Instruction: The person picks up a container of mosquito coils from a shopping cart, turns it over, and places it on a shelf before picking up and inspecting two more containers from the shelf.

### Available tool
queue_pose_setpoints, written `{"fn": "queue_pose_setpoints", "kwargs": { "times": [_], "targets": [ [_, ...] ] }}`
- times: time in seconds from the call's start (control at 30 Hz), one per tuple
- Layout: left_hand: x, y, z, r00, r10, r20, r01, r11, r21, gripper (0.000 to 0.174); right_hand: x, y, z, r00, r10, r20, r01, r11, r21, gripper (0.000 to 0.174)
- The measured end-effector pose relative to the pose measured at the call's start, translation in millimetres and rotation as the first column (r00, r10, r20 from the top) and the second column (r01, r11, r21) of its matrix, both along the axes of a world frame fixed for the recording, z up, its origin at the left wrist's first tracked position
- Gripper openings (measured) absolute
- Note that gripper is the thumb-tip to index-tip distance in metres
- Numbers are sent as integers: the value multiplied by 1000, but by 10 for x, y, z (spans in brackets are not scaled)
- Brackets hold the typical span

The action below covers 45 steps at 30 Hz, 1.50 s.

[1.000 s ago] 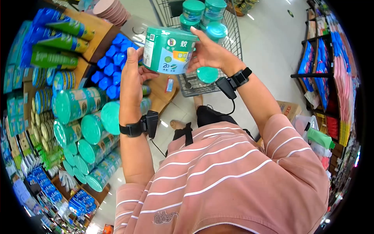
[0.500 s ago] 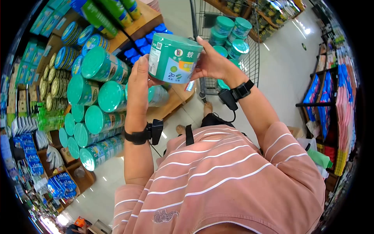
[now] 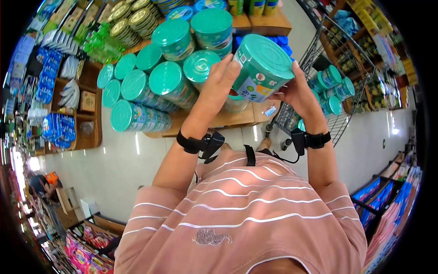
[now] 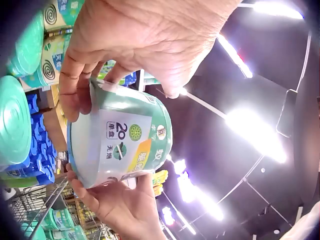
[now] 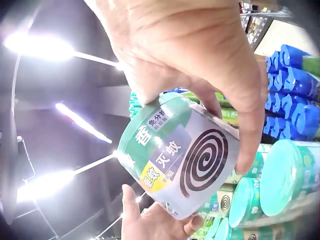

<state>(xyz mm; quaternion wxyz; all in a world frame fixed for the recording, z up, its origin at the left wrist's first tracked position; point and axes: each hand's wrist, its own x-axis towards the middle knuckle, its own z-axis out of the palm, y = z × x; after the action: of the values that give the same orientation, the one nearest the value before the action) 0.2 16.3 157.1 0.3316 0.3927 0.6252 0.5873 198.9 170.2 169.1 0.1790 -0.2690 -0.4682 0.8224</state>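
Note:
Both hands hold a round green tub [image 3: 262,66] with a green lid up in front of the chest. The left hand [image 3: 219,84] grips its left side, thumb near the lid's edge; the right hand [image 3: 299,93] grips its right side. In the left wrist view the tub [image 4: 120,135] shows a "20" label, with the left hand [image 4: 140,45] round one end and the right hand [image 4: 125,207] at the other. A dark spiral shows on the tub [image 5: 180,155] in the right wrist view, under the right hand [image 5: 195,55]. Stacked green tubs [image 3: 169,80] stand just left of it.
A wire shopping cart [image 3: 337,123] with several green tubs [image 3: 331,76] stands at the right. Blue packs [image 3: 280,45] lie behind the held tub. The wooden display's edge [image 3: 159,134] runs below the stacks. Shelves [image 3: 89,130] stand at the left; a person [image 3: 41,185] is far off at lower left.
The view has turned left, so the stacks and cart appear further right. Both hands still hold the tub, which has tilted to show more of its lid.

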Motion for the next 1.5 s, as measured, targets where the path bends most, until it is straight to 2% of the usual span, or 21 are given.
{"fn": "queue_pose_setpoints", "kwargs": {
  "times": [0.03,0.1,0.27,0.3,0.4,0.5,0.63,0.73,0.83,1.03,1.17,1.33,1.37,1.47,1.5],
  "targets": [
    [-41,-78,18,1000,0,7,0,1000,6,75,-62,-34,-13,1000,10,27,-10,1000,7,76],
    [-113,-214,3,991,23,133,-21,1000,-14,74,-171,-79,-39,997,17,77,-18,1000,24,74],
    [-292,-536,88,935,65,348,-59,998,-27,74,-466,-285,44,988,140,68,-150,975,165,72],
    [-325,-567,113,922,124,366,-113,992,-50,77,-513,-344,116,985,162,64,-171,964,202,71],
    [-530,-665,184,882,105,460,-98,994,-39,91,-670,-475,252,981,175,87,-194,933,302,67],
    [-782,-740,176,894,100,437,-69,994,-86,99,-828,-557,400,981,184,55,-191,898,397,71],
    [-1008,-784,193,909,74,410,-13,989,-149,107,-995,-558,472,979,175,101,-202,857,473,75],
    [-1085,-779,204,927,65,369,-3,986,-166,101,-1051,-564,546,972,174,158,-232,822,519,74],
    [-1085,-772,260,933,61,355,1,985,-174,99,-1108,-540,498,977,169,133,-214,828,518,70],
    [-1050,-783,348,949,106,298,-45,978,-204,95,-1145,-479,413,975,202,98,-224,871,438,66],
    [-1019,-799,361,955,112,273,-50,973,-224,90,-1143,-407,334,968,243,67,-249,882,400,69],
    [-848,-923,291,928,297,226,-250,944,-215,85,-1132,-460,236,929,366,65,-364,863,350,66],
    [-868,-1003,271,922,318,221,-256,929,-268,81,-1140,-477,156,928,366,74,-368,863,347,66],
    [-1022,-1225,69,943,271,193,-204,930,-307,78,-1196,-573,-53,913,403,60,-403,869,288,75],
    [-945,-1270,138,946,272,176,-216,934,-285,75,-1217,-612,-96,913,404,52,-402,871,281,77]
  ]
}}
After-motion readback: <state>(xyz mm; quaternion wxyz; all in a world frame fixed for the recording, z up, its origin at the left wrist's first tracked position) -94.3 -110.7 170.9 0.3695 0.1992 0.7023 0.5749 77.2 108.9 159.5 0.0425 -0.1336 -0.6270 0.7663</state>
